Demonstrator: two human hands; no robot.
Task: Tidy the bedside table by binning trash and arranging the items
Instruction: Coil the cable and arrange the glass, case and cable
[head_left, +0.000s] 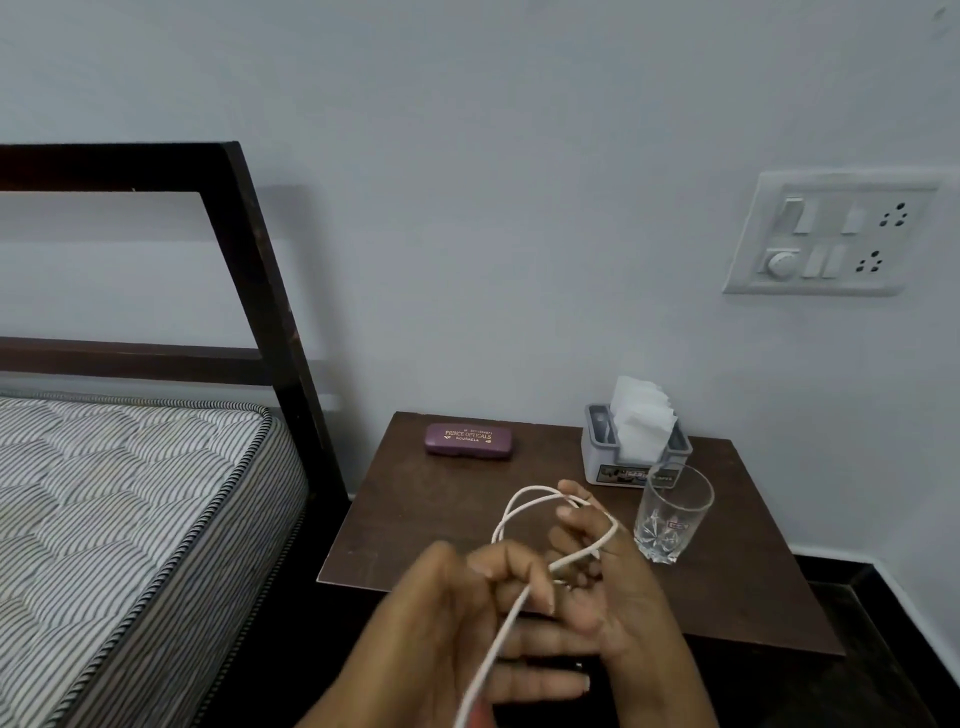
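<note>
A white cable is looped over the dark wooden bedside table. My right hand has the loops wound round its fingers. My left hand pinches the cable's loose run, which trails down to the bottom of the view. Both hands hover over the table's front edge. On the table stand a purple spectacle case at the back left, a grey tissue holder with white tissues at the back right, and a clear drinking glass just right of my right hand.
A bed with a striped mattress and a dark headboard frame stands left of the table. A white switch panel is on the wall at the right. Dark floor lies right of the table.
</note>
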